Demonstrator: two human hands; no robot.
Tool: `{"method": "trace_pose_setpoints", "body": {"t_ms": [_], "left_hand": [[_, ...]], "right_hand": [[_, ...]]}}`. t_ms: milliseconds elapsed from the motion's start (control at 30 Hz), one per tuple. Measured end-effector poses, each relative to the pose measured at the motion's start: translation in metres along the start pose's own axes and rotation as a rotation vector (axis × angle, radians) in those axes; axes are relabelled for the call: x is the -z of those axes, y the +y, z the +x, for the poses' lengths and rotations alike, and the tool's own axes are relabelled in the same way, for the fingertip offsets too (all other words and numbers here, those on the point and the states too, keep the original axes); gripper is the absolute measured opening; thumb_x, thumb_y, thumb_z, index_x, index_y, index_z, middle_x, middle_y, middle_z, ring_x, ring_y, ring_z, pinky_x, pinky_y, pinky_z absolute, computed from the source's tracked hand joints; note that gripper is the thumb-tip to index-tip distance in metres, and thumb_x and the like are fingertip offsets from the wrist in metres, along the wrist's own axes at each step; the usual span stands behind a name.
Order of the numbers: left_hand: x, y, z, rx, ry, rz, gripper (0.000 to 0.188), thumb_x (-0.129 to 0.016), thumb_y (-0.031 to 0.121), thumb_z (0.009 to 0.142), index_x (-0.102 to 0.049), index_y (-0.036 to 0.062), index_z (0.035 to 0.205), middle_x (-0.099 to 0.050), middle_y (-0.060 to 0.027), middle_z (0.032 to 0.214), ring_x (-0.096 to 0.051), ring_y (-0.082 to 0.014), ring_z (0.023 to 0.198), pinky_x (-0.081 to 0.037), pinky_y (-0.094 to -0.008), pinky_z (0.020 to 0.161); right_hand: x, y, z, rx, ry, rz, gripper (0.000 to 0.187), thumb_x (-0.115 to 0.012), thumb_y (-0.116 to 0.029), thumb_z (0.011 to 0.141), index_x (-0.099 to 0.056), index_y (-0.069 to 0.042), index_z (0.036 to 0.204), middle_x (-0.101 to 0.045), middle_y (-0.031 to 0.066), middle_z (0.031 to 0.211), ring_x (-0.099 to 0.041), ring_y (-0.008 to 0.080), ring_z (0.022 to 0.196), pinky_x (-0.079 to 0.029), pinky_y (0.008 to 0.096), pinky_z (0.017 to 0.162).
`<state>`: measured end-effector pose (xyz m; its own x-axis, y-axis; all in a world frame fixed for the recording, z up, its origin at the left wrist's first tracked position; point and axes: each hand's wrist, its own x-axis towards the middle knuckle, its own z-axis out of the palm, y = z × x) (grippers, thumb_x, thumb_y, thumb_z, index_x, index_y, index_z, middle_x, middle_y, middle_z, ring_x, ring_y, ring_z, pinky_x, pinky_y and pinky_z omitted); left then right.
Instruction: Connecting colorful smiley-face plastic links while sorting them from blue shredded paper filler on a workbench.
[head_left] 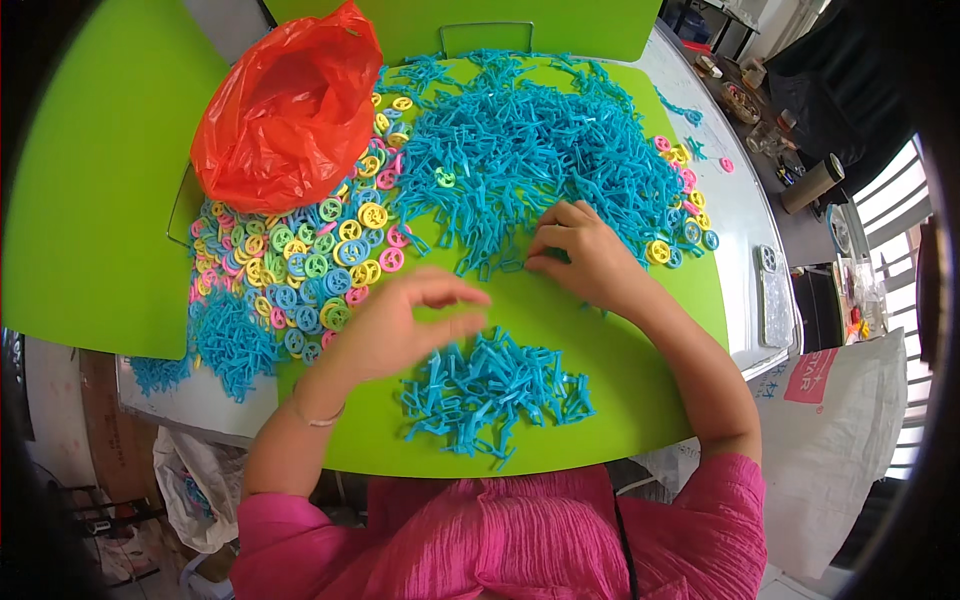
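Observation:
My left hand (410,322) hovers over the green board, fingers stretched and thumb held apart, with nothing seen between them. Just below it lies a small heap of blue forked plastic pieces (497,390). My right hand (583,252) is at the near edge of a large pile of the same blue pieces (530,140). Its fingers are curled and pinched together, the tips beside a loose blue piece (511,266). Whatever those fingertips hold is too small to make out.
Left of the pile, many coloured plastic wheels (300,262) spread under an open red plastic bag (285,120). Another blue clump (235,342) sits at the left. More wheels (690,215) lie right of the pile. A phone (773,295) rests on the white table's right edge.

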<state>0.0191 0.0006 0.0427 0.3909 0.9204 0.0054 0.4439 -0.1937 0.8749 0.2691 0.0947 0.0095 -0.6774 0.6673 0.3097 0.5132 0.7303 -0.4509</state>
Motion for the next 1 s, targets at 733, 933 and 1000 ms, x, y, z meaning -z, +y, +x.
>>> {"method": "trace_pose_setpoints", "body": {"t_ms": [733,933,1000], "left_hand": [[0.015,-0.03,0.037,0.179,0.299,-0.717,0.026,-0.058,0.003,0.089,-0.059,0.0,0.115,-0.065,-0.008,0.098,-0.065,-0.0183,0.094,-0.051,-0.0242,0.081],[0.008,-0.022,0.017,0.326,0.196,-1.338,0.026,-0.055,0.005,0.092,-0.054,0.003,0.118,-0.062,-0.0068,0.106,-0.061,-0.0192,0.102,-0.052,-0.0247,0.086],[0.004,-0.023,0.011,0.405,0.196,-1.346,0.024,-0.057,0.008,0.093,-0.056,0.0038,0.116,-0.061,-0.0058,0.108,-0.061,-0.018,0.102,-0.051,-0.0234,0.085]], "right_hand": [[-0.008,-0.008,-0.002,0.163,0.122,-0.161,0.017,-0.068,-0.017,0.078,-0.065,-0.009,0.093,-0.06,0.0061,0.083,-0.058,0.0259,0.081,-0.048,0.0379,0.074],[-0.01,-0.005,0.002,0.199,0.137,-0.352,0.023,-0.068,-0.012,0.078,-0.066,-0.009,0.101,-0.059,0.0074,0.083,-0.058,0.0259,0.075,-0.05,0.0357,0.071],[-0.005,-0.006,0.002,0.112,0.157,-0.206,0.022,-0.066,-0.009,0.079,-0.066,-0.007,0.101,-0.06,0.007,0.082,-0.06,0.0233,0.073,-0.051,0.0342,0.07]]}}
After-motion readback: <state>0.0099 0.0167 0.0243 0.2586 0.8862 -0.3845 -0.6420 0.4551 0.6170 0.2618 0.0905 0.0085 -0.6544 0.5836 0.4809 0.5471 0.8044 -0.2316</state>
